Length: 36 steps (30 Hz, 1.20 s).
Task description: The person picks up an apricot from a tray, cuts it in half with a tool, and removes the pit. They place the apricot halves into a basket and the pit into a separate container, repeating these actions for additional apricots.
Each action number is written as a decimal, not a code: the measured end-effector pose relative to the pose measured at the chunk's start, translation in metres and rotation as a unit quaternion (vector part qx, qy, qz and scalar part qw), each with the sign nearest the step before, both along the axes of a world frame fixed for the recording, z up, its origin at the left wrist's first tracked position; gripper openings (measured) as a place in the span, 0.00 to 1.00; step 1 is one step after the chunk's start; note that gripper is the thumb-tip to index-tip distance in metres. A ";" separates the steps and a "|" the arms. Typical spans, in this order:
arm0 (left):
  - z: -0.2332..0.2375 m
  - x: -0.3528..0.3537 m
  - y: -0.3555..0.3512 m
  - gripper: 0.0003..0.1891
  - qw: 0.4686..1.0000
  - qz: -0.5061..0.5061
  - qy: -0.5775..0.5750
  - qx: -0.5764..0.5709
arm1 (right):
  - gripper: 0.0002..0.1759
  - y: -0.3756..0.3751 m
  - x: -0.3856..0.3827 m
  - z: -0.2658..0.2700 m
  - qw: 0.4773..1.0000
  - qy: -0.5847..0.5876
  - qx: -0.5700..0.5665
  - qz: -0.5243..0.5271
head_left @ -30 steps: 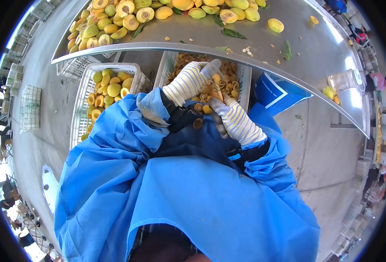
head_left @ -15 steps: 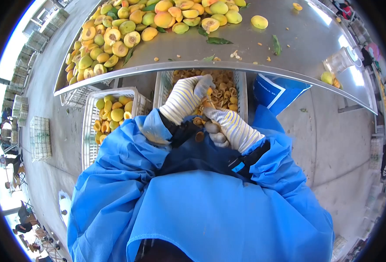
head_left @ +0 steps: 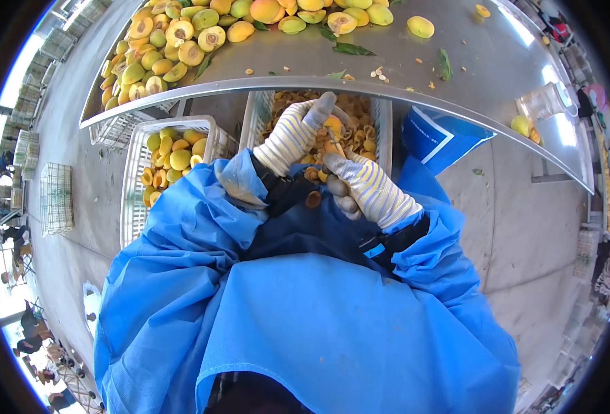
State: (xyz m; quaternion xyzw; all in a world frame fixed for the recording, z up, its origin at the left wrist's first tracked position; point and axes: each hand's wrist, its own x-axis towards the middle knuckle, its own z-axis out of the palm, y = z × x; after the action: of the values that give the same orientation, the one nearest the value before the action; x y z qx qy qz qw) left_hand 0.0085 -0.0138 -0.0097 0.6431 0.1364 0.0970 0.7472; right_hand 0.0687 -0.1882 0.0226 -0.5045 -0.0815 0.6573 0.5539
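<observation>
My left hand (head_left: 296, 132), in a striped work glove with grey fingertips, curls around a yellow-orange peach piece (head_left: 333, 123). Its fingers partly cover the fruit. In a matching glove, my right hand (head_left: 370, 188) is closed on a thin pitting tool (head_left: 336, 146), whose far end meets the peach piece; the tip's shape is hidden. Both hands are above a white plastic crate (head_left: 385, 127) filled with peach pieces and brown scraps, just below the table edge. A brown, round scrap (head_left: 313, 199) shows below my hands.
Ahead is a metal table (head_left: 270, 58) bearing a heap of halved peaches (head_left: 174, 41), leaves and a clear plastic container (head_left: 543, 102). Another white crate (head_left: 131, 186) of peaches stands at left. Right of the middle crate is a blue bucket (head_left: 425, 141). People sit far left.
The view has tilted slightly, so the table appears higher. My left thumb has lifted and straightened, leaving more of the peach piece visible. My right hand keeps the tool against it.
</observation>
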 end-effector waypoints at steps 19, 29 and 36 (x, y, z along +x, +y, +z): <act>0.003 0.002 -0.010 0.23 0.995 0.054 -0.023 -0.078 | 0.18 0.003 -0.005 -0.008 0.981 0.180 0.064 -0.027; 0.011 -0.002 0.002 0.24 0.974 -0.076 0.114 -0.179 | 0.15 0.002 -0.017 -0.006 0.997 -0.061 -0.033 0.014; 0.009 0.005 0.001 0.33 0.967 -0.065 0.059 -0.238 | 0.17 -0.001 -0.005 -0.004 0.985 0.157 0.065 -0.033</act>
State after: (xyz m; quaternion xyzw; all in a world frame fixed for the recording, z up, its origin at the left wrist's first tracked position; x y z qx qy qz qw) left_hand 0.0131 -0.0127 -0.0010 0.4587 0.1576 -0.0253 0.8741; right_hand 0.0634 -0.1893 0.0186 -0.3604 -0.0195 0.7033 0.6125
